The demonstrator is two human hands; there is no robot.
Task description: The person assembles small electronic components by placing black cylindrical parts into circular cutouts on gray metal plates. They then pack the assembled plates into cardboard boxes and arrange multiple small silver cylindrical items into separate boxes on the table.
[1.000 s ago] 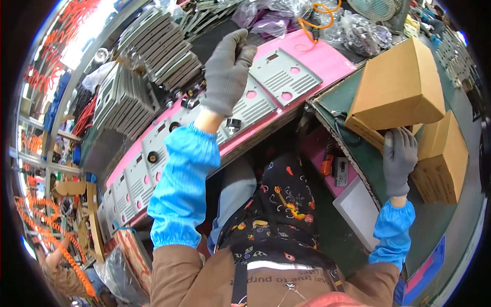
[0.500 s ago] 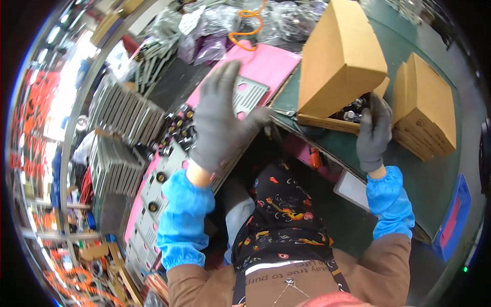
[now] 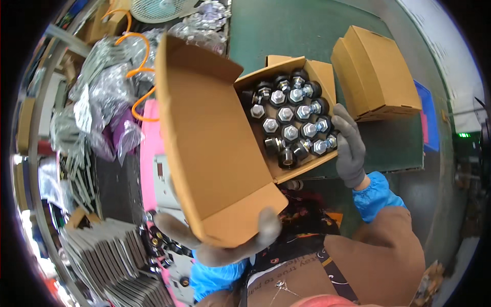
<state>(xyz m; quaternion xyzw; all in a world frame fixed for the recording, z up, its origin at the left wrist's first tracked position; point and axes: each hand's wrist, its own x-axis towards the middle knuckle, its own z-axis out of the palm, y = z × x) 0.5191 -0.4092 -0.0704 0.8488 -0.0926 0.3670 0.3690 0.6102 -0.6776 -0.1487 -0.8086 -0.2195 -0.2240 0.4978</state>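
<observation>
The lid (image 3: 215, 138) of the cardboard box (image 3: 306, 166), only partly raised half a second ago, is now swung wide to the left, so that the black-and-silver bolted parts (image 3: 285, 114) inside are laid bare and can be reached from above. The left hand (image 3: 225, 251), then held in the air with nothing in it, is now spread around the lid's lower corner, which is held between thumb and fingers. The right hand (image 3: 350, 148) is laid against the box's right side, fingers together and slightly bent; whether the wall is actually gripped cannot be told. The box is placed at the near edge of the green table (image 3: 302, 28), with another carton (image 3: 381, 77) set beyond its right side.
</observation>
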